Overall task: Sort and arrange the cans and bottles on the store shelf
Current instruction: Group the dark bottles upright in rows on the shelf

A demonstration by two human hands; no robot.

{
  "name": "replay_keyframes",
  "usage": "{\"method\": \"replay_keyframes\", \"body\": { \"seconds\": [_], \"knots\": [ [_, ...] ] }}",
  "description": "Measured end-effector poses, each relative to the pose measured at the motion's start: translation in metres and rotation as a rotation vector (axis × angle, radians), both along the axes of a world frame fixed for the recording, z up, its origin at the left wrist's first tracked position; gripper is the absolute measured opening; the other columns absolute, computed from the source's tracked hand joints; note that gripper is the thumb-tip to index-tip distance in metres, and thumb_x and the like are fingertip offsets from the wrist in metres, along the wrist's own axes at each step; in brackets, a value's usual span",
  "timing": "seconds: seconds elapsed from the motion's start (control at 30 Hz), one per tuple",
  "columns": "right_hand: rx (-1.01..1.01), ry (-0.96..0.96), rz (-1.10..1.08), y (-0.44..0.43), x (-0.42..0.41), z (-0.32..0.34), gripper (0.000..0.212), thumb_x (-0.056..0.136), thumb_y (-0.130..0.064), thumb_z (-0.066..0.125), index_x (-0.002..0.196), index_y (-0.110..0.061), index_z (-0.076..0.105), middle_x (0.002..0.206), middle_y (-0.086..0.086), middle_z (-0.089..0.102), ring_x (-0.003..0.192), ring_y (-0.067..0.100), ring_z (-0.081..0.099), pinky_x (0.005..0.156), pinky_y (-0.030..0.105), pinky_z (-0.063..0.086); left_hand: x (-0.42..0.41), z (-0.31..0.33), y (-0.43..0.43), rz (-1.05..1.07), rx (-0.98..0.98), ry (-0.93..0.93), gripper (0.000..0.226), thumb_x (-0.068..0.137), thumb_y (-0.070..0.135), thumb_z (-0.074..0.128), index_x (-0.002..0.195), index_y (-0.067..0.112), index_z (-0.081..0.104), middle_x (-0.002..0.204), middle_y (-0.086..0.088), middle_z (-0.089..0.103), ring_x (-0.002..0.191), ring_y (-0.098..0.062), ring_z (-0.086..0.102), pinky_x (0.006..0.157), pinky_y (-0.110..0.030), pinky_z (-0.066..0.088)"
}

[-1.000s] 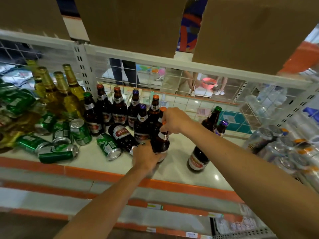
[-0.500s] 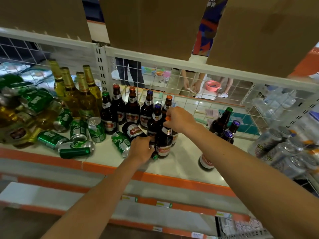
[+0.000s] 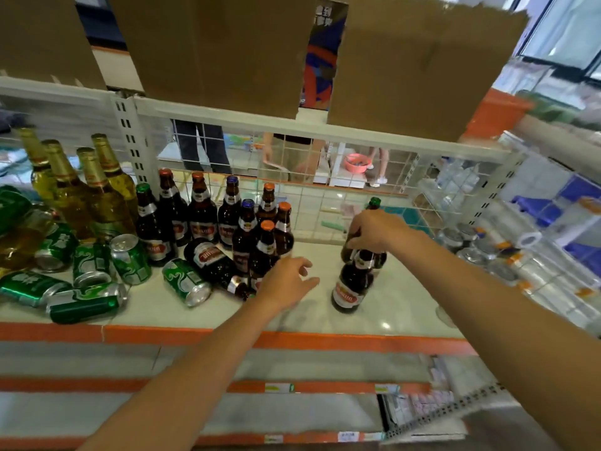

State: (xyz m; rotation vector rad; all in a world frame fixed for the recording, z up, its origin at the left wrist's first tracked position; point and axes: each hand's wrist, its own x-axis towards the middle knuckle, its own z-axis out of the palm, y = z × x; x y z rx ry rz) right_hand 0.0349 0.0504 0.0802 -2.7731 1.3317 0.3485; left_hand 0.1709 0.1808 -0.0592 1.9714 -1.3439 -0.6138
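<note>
Several dark brown bottles [image 3: 247, 229] stand grouped at the shelf's middle, one more lies on its side [image 3: 214, 262]. My left hand [image 3: 286, 281] hovers with relaxed fingers just right of the orange-capped front bottle [image 3: 265, 252], holding nothing. My right hand [image 3: 377, 231] grips the top of a dark bottle [image 3: 353, 284] standing apart at the right; a green-capped bottle [image 3: 374, 203] stands right behind it. Green cans [image 3: 130, 258] lie and stand at the left front. Tall yellow bottles [image 3: 97, 196] stand at the back left.
The white shelf [image 3: 374, 323] has an orange front edge and a wire grid back. Silver cans [image 3: 468, 252] in plastic wrap lie at the right. Cardboard sheets hang above. People stand beyond the grid. A lower shelf runs below.
My left hand let go of the orange-capped bottle, which now stands in the group. My right hand moved right from that bottle's cap to the separate bottles.
</note>
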Motion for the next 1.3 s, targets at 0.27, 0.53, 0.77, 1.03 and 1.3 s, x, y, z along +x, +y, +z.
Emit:
{"method": "replay_keyframes", "body": {
  "seconds": [0.27,0.53,0.77,1.03,1.3],
  "knots": [
    [0.038,-0.099,-0.001,-0.016,-0.031,-0.035,0.028,0.089,-0.026,0.067,0.113,-0.012,0.065,0.105,0.010,0.067,0.092,0.029,0.063,0.074,0.036,0.052,-0.093,-0.041,-0.044,0.048,0.118,0.198,0.061,0.075,0.039,0.078,0.128,0.023,0.051,0.118,0.003,0.064,0.110,-0.021,0.062,0.085,-0.031,0.050],
    [-0.017,-0.149,0.087,-0.023,-0.017,-0.044,0.021,0.087,-0.024,0.070,0.102,-0.009,0.071,0.103,0.010,0.067,0.092,0.029,0.064,0.077,0.039,0.054,-0.096,-0.043,-0.057,0.209,0.090,0.251,0.062,0.078,0.036,0.077,0.132,0.018,0.052,0.118,-0.003,0.066,0.106,-0.026,0.063,0.080,-0.032,0.049],
    [0.007,-0.167,0.198,-0.010,0.020,-0.044,0.030,0.091,-0.025,0.068,0.117,-0.010,0.066,0.116,0.011,0.065,0.105,0.031,0.062,0.084,0.038,0.052,-0.066,-0.044,-0.035,0.395,0.040,0.207,0.050,0.078,0.037,0.077,0.122,0.020,0.058,0.109,0.001,0.069,0.101,-0.024,0.065,0.076,-0.032,0.049],
    [-0.005,-0.147,0.259,0.012,0.080,-0.042,0.026,0.089,-0.011,0.066,0.115,-0.009,0.066,0.113,0.013,0.065,0.102,0.032,0.062,0.079,0.037,0.051,-0.051,-0.037,-0.022,0.557,-0.019,0.248,0.044,0.098,0.024,0.057,0.139,0.013,0.045,0.123,-0.012,0.064,0.111,-0.034,0.061,0.082,-0.037,0.049],
    [0.006,-0.192,0.196,0.023,0.084,-0.043,0.026,0.091,-0.008,0.059,0.116,-0.006,0.058,0.113,0.016,0.062,0.103,0.035,0.061,0.069,0.034,0.039,-0.072,-0.031,-0.024,0.596,-0.084,0.430,0.077,0.092,0.012,0.058,0.156,0.011,0.014,0.159,-0.010,0.026,0.141,-0.028,0.037,0.109,-0.045,0.040]
  ]
}}
